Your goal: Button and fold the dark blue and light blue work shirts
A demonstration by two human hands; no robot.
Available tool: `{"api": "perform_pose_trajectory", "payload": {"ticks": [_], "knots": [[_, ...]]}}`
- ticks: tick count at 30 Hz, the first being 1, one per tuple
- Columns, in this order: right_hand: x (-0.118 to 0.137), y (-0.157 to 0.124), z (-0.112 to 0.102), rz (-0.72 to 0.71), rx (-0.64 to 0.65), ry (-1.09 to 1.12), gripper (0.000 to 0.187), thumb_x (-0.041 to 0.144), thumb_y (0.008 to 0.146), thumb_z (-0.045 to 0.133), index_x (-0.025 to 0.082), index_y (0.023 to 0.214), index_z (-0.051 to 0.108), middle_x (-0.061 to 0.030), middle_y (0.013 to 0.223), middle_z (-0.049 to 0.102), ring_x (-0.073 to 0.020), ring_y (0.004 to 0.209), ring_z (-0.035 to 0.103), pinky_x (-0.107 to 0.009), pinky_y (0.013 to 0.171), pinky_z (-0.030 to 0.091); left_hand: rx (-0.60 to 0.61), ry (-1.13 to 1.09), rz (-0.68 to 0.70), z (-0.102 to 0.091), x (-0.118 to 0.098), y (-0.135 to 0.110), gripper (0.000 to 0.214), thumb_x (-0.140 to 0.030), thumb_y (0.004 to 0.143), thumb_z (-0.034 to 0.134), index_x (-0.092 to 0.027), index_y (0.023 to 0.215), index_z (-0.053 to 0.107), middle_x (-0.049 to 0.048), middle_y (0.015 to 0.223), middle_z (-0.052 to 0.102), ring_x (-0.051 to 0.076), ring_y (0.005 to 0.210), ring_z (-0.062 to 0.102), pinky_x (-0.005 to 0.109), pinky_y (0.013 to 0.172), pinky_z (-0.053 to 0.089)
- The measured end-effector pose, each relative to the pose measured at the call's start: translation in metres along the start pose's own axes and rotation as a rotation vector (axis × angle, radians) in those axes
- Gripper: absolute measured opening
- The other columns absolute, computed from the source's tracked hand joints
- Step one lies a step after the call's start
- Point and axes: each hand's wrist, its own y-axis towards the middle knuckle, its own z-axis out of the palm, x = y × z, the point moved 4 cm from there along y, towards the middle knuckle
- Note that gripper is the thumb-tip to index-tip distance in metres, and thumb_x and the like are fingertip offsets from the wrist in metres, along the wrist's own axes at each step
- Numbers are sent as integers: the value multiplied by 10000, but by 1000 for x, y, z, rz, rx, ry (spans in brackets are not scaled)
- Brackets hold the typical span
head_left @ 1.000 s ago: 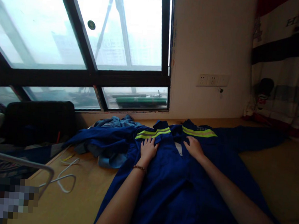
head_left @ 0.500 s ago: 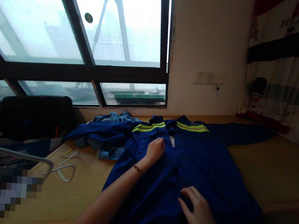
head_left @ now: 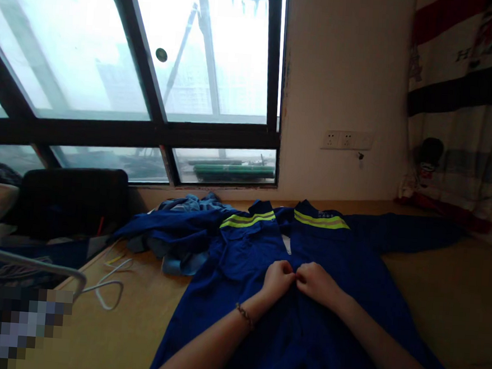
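A blue work jacket with yellow-green reflective bands across the chest lies spread out, collar away from me. My left hand, a beaded bracelet on its wrist, is closed in a pinch at the jacket's front opening. Fingertip to fingertip with it, my right hand pinches at the same spot from the other side. The fingers hide the exact bit of front edge between them. Just beyond the hands, a white patch shows in the open neck.
The jacket rests on a wooden surface. Light blue clothes lie under its left sleeve. A white cable and a grey metal rail are at the left. Behind are a window, wall sockets and a curtain.
My right hand has moved forward from the lower front and closed. The left hand has come slightly back and right, so both now meet at the jacket's front opening. The view has shifted slightly.
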Motion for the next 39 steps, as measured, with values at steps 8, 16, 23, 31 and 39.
{"api": "perform_pose_trajectory", "payload": {"ticks": [8, 16, 23, 31, 39], "knots": [[-18, -4, 5, -29, -90, 227, 170, 195, 795, 469, 188, 696, 607, -14, 718, 600, -150, 744, 534, -258, 690, 379, -207, -96, 209, -9, -16, -19, 65, -200, 715, 544, -157, 672, 569, -12, 690, 553, 99, 634, 480, 213, 583, 344], [-26, -5, -7, 63, -241, 245, 271, 155, 756, 441, 184, 998, 559, -45, 967, 590, -150, 841, 555, -250, 742, 400, -33, -222, 394, -7, -36, -24, 92, -219, 770, 530, -156, 746, 592, 20, 784, 570, 113, 717, 512, 209, 652, 396], [-73, -43, -53, 505, -426, 98, 151, 267, 738, 514, 190, 828, 607, -51, 828, 622, -171, 690, 574, -271, 632, 407, 187, 150, 463, -17, -42, -56, 124, -226, 752, 573, -202, 863, 622, 18, 931, 607, 145, 861, 504, 254, 772, 372], [25, -119, 8, 287, -225, 367, 175, 179, 781, 414, 212, 727, 577, -19, 748, 601, -142, 701, 584, -230, 637, 436, 489, 369, 577, -7, -59, -118, 332, -455, 828, 447, -189, 750, 631, 12, 699, 602, 118, 686, 532, 239, 694, 371], [29, -139, 21, 431, -185, 151, 235, 400, 827, 437, 222, 881, 581, -28, 715, 628, -168, 658, 614, -248, 583, 440, 558, 408, 591, -16, -54, -158, 432, -440, 809, 488, -401, 1233, 416, 1, 1361, 374, 293, 1278, 239, 478, 1011, 204]]}}
